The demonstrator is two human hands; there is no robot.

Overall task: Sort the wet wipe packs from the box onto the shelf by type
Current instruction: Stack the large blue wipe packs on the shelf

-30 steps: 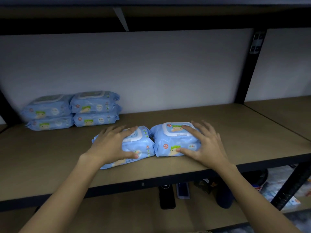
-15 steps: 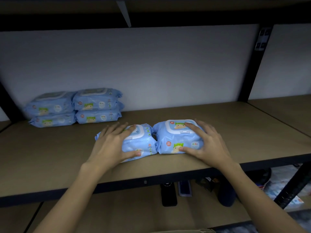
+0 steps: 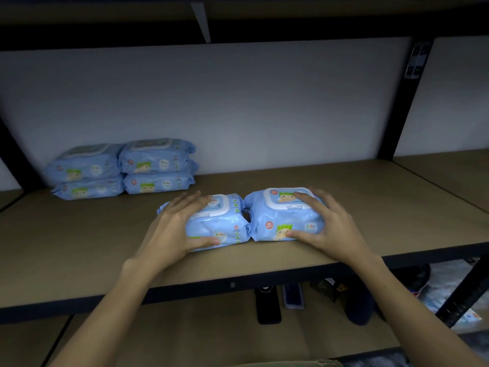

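Two light-blue wet wipe packs lie side by side near the front of the brown shelf board [image 3: 79, 247]. My left hand [image 3: 174, 231] lies over the left pack [image 3: 222, 223], fingers flat on its top and thumb against its front face. On the right pack [image 3: 280, 215], my right hand [image 3: 333, 229] lies the same way, fingers spread across the white lid. At the back left, against the wall, several matching blue packs [image 3: 153, 165] sit in two stacks of two.
A black upright post [image 3: 402, 107] divides this shelf bay from the one on the right. The upper shelf [image 3: 238, 27] hangs low overhead. Below, the lower shelf holds a black phone-like object [image 3: 267, 305] and other dark items.
Both packs have slid a little deeper onto the shelf under my hands. The left pack has turned to sit square beside the right one.
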